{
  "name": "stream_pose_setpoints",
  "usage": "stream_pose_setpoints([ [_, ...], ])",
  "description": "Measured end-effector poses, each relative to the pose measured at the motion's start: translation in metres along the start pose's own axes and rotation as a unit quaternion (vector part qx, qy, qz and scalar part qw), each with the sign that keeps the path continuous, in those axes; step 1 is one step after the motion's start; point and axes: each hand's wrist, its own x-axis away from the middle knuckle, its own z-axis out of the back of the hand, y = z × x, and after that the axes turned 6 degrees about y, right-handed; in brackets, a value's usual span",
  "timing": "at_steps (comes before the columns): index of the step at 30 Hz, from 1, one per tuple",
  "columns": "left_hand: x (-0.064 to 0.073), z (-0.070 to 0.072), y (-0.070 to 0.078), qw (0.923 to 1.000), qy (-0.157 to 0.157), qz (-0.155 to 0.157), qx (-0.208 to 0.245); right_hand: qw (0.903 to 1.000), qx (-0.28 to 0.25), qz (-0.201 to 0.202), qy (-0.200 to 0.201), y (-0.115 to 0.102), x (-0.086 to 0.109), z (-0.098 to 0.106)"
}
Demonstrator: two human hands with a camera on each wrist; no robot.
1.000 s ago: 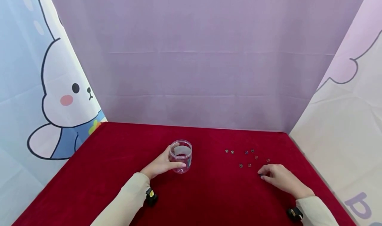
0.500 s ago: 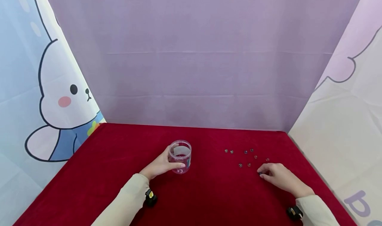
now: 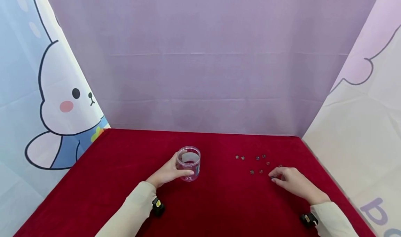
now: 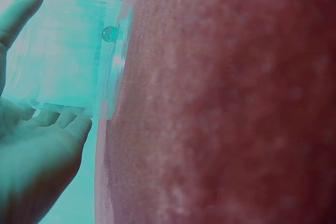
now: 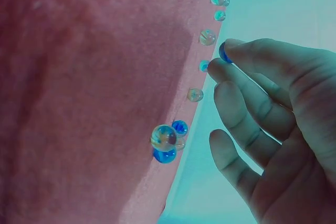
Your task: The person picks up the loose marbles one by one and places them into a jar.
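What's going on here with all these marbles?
A person's left hand holds a clear jar, mouth up. Their right hand pinches a blue marble, apart from the jar and off to its right. Other marbles lie scattered on the red cloth near that hand.

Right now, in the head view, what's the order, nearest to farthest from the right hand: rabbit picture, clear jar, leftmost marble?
1. Leftmost marble, on the red cloth
2. Clear jar, in the left hand
3. Rabbit picture, far left
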Motion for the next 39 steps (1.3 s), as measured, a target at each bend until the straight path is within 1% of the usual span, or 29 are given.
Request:
stream_pose_setpoints([
  [6,0.0,0.0,-0.001,1.0,0.005,0.005,-0.003,0.9999,0.001,0.003,0.013,0.0,-0.002,0.002],
  [14,0.0,0.0,-0.001,1.0,0.003,0.005,0.004,0.9996,-0.015,0.004,0.022,-0.005,-0.005,0.006],
  [21,0.001,-0.001,0.001,0.9999,0.009,0.007,0.0,0.9981,-0.042,0.026,0.037,-0.013,-0.008,0.011],
  [25,0.001,-0.001,0.001,1.0,0.006,0.006,0.003,0.997,-0.056,0.026,0.047,-0.015,-0.009,0.012],
  [32,0.0,-0.001,-0.001,1.0,0.004,0.008,0.002,0.9953,-0.065,0.03,0.065,-0.017,-0.011,0.01],
  [39,-0.001,-0.001,-0.002,1.0,0.001,0.005,0.003,0.993,-0.097,0.017,0.064,-0.021,-0.015,0.01],
])
